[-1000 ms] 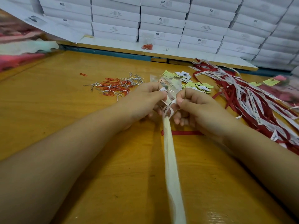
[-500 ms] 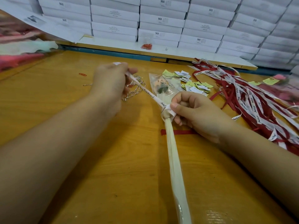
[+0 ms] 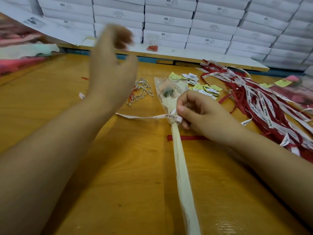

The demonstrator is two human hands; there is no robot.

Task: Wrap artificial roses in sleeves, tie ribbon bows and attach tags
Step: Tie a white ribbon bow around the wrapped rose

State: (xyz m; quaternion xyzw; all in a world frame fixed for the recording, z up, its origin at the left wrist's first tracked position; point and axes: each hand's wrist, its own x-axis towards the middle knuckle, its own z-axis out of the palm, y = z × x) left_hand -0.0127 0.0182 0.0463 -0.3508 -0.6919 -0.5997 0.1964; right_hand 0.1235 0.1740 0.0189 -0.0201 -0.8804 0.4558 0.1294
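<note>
From the head view, a long artificial rose with a cream-wrapped stem [image 3: 182,167] lies on the yellow-orange wooden table [image 3: 118,175], running from the near edge up toward the middle. Its bloom end sits inside a clear plastic sleeve [image 3: 162,82] that flares away from the person; the bloom is too blurred to make out. At the narrow neck of the sleeve a white printed ribbon [image 3: 149,117] is wound round the stem. One tail of it stretches out to the left and lies loose on the table. The right hand [image 3: 203,116] has its fingers curled and its thumb pressed down, pinching the wound ribbon against the neck. The left hand [image 3: 111,65] is raised above the table, well apart from the ribbon and smeared by motion. Its fingers look loosely bent, with nothing seen in them. A flat red ribbon strip [image 3: 191,137] lies crosswise under the stem. A tangled heap of red and white ribbons [image 3: 264,102] spreads to the right, and small yellow and white paper tags [image 3: 205,86] are scattered just beyond the right hand. Silver wire ties mixed with red clips [image 3: 141,89] lie left of the sleeve. Stacked white cardboard boxes [image 3: 169,19] line the back.
</note>
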